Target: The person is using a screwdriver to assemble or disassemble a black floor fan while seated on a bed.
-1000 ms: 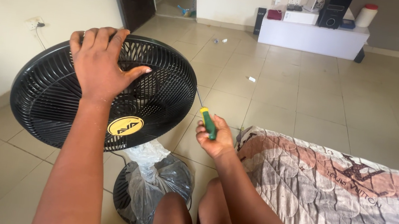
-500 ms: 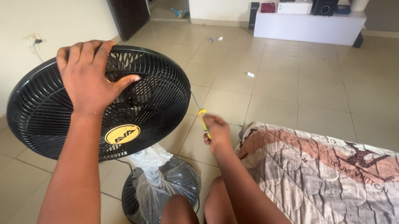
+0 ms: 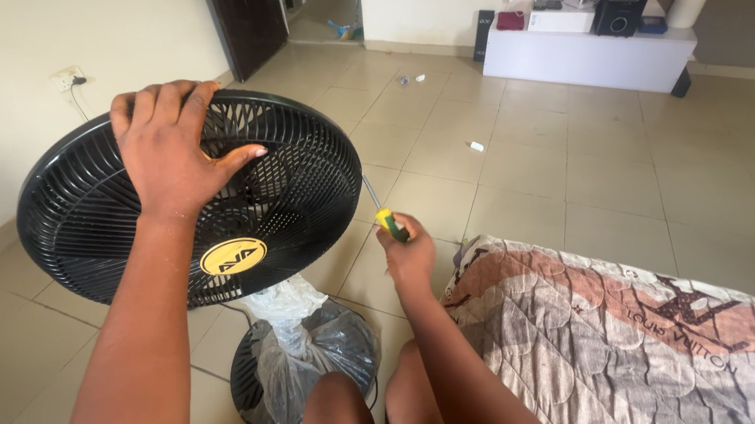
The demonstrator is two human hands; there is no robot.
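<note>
Left grip (image 3: 169, 151) is lying spread, fingers splayed flat over the front of the black fan grille (image 3: 190, 199) — palm pressing on the upper left part, thumb pointing toward the hub. Right grip (image 3: 408, 259) is closing in a fist around the screwdriver (image 3: 386, 218), green and yellow handle, metal shaft angling up-left toward the grille's right rim; tip looks to be touching the rim, hard to say from here. The grille is tilting, its yellow round badge (image 3: 232, 256) facing the camera, held above the fan base (image 3: 306, 371) — that is sitting on the tiled floor (image 3: 541, 187), wrapped in clear plastic. Patterned bed cover (image 3: 635, 360) is lying just right of the right forearm.
</note>
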